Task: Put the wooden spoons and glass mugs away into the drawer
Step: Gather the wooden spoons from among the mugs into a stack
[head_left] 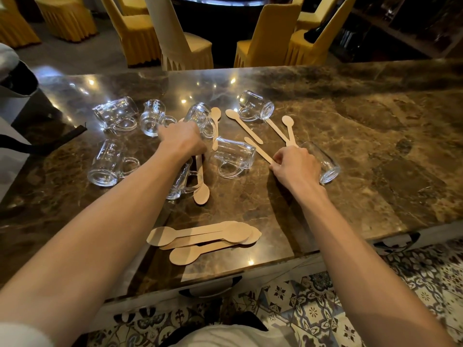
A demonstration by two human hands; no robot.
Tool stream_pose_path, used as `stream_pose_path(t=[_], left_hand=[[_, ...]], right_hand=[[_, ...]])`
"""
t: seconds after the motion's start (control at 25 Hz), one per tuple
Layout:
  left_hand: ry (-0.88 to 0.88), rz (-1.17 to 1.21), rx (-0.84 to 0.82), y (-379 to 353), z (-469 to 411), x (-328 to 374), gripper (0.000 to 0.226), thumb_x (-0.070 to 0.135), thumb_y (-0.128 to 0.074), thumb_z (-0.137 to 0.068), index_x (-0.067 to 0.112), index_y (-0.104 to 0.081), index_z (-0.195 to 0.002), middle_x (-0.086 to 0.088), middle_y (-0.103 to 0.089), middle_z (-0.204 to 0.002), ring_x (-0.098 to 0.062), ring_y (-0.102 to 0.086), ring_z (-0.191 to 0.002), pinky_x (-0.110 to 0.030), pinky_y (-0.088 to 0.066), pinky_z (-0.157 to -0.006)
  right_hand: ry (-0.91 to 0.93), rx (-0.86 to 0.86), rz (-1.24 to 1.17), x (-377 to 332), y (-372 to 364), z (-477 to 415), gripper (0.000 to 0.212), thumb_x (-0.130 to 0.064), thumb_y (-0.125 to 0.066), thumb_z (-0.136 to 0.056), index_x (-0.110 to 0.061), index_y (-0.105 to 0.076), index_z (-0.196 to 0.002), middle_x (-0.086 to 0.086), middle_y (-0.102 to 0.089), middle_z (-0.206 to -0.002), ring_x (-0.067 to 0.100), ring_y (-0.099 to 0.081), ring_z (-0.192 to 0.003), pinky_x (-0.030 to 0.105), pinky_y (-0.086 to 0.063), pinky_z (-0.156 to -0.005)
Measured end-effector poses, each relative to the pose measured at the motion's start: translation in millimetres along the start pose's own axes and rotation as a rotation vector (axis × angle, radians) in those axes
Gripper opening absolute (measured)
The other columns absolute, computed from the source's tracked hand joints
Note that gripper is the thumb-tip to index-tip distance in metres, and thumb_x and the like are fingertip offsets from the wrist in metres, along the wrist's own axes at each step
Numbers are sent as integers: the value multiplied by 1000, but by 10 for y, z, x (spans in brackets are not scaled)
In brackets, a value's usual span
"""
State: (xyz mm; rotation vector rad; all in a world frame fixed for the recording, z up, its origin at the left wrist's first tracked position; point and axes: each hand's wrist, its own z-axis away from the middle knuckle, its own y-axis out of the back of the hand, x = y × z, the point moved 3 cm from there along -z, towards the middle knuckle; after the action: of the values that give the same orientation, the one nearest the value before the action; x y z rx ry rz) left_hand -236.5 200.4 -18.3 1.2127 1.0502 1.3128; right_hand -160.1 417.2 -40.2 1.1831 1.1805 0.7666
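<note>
On the worktop [350,146], nothing looks stowed yet. Mugs [235,156] lie on their sides, spoons [244,126] are scattered, and one stack [205,236] sits by the near edge. Drawer [160,298] below looks closed. Right hand [295,166] pinches a loose spoon [259,151]; left hand [183,140] is curled among the mugs, grip unclear.

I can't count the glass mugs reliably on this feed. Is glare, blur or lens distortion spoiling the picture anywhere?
Head view: lamp reflections dot the polished marble counter among the glass mugs, whose clear walls blend into it; wide-angle bending curves the counter's edge and stretches the forearms; the centre is sharp, including the right hand pinching a wooden spoon; the chairs behind are dim.
</note>
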Motion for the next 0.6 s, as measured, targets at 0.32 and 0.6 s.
stream_pose_path(t=[0.32, 0.6], left_hand=[[-4, 73, 49, 6, -34, 22, 19, 31, -64, -78, 14, -55, -81, -5, -54, -80, -27, -49, -78, -39, -40, -85], [-9, 311, -37, 27, -18, -52, 18, 31, -63, -82, 14, -70, -83, -2, -67, -79, -21, -63, -78, -38, -53, -79]], right_hand=[[-34, -35, -49, -39, -7, 16, 19, -17, -63, -84, -21, -73, -100, 9, -70, -100, 34, -63, -97, 40, -50, -76], [-86, -68, -181, -33, 26, 38, 15, -21, -68, -82, -26, -75, -93, 2, -71, -99, 25, -62, -98, 34, -49, -74]])
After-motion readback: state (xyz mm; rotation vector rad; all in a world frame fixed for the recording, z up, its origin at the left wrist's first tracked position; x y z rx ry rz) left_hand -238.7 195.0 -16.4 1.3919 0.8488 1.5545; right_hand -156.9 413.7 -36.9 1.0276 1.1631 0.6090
